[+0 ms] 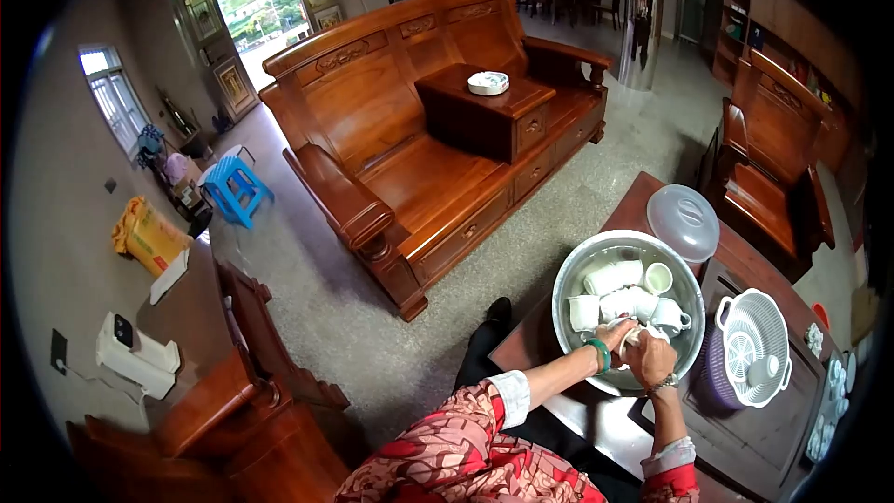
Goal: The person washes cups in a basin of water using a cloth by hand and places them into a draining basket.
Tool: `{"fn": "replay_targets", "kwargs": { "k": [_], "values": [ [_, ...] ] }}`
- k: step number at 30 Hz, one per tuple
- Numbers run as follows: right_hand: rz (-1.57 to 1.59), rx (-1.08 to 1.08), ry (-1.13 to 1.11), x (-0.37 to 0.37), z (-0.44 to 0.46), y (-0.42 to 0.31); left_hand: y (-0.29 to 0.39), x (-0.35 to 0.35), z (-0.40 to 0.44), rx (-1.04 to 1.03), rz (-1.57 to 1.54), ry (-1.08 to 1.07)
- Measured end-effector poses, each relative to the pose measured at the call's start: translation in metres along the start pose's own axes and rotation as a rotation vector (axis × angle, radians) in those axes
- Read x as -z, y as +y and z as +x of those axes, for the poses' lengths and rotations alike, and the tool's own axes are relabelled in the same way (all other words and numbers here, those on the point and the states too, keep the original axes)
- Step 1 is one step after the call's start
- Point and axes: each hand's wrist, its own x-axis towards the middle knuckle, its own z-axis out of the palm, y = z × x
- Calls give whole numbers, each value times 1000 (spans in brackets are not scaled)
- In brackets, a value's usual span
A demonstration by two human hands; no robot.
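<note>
A large metal basin (562,317) on the dark wooden table (615,417) holds water and several white cups (613,277). My left hand (612,335), with a green bangle at the wrist, is over the near part of the basin, its fingers closed round something whitish. Beside it on the right, my right hand (651,357), with a bracelet at the wrist, is closed on the same whitish thing. Whether that is a cup or a cloth is not clear. Right of the basin stands a white plastic colander (782,345) with a small white piece inside.
A clear round lid (683,224) lies behind the basin. Several small items (832,401) line the table's right edge. Beyond the table stand a wooden sofa (447,168) bearing a white ashtray (488,83), and a wooden armchair (768,186). A blue stool (235,188) is at left.
</note>
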Motion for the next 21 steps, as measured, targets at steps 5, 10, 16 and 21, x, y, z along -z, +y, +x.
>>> {"fn": "replay_targets", "kwargs": {
  "k": [5, 10, 16, 21],
  "values": [
    [79, -197, 205, -64, 17, 45, -13, 7, 19, -91, -117, -103],
    [802, -350, -68, -44, 11, 34, 2, 1, -11, -143, -140, -181],
    [-197, 1, 25, -3, 9, -6, -5, 2, 3, 83, -200, -288],
    [881, -489, 29, -68, 14, 45, -5, 3, 9, -27, -96, -201]
  ]
}}
